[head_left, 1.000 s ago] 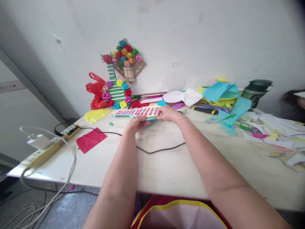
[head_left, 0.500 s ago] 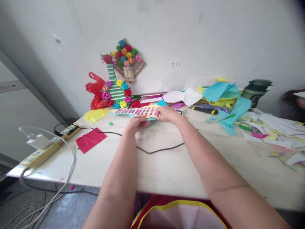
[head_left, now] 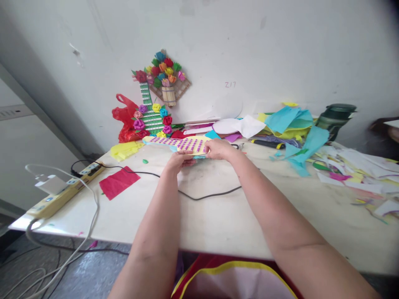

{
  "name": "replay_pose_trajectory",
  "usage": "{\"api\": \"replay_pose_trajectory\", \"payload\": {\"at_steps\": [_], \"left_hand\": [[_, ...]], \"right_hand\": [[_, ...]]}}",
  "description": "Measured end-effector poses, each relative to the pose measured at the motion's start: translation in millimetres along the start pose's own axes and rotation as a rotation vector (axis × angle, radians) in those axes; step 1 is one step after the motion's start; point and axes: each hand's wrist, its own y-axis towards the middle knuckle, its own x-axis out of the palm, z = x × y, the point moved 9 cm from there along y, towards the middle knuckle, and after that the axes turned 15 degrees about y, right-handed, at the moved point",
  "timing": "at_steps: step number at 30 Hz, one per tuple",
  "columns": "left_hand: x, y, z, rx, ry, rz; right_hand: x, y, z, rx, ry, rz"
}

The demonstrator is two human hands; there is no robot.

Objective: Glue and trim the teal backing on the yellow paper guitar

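A yellow paper guitar (head_left: 175, 143) with rows of purple strips is held just above the table, its narrow neck pointing left. Light blue paper shows along its lower edge. My left hand (head_left: 181, 161) is closed on the near edge from below, with part of its fingers under the guitar. At the wide right end my right hand (head_left: 218, 148) pinches the body, thumb on top. Behind the neck stands a similar green paper guitar (head_left: 151, 119) ringed with paper roses.
A black cord (head_left: 199, 198) crosses the table (head_left: 218, 228) beneath my wrists. At left are a power strip (head_left: 67, 189) and red paper (head_left: 119, 182). Cut paper scraps (head_left: 352, 166), a black-and-yellow tool (head_left: 267, 144) and a dark green bottle (head_left: 335, 120) lie or stand at right.
The yellow guitar has tilted so that more of its striped face shows toward me. Both hands keep their hold and have hardly moved.
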Motion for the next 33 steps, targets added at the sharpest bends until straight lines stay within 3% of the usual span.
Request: {"api": "replay_pose_trajectory", "payload": {"at_steps": [33], "left_hand": [[1.5,-0.2,1.5,-0.002,0.043,-0.007]], "right_hand": [[1.9,-0.5,0.7,0.03,-0.104,0.021]]}}
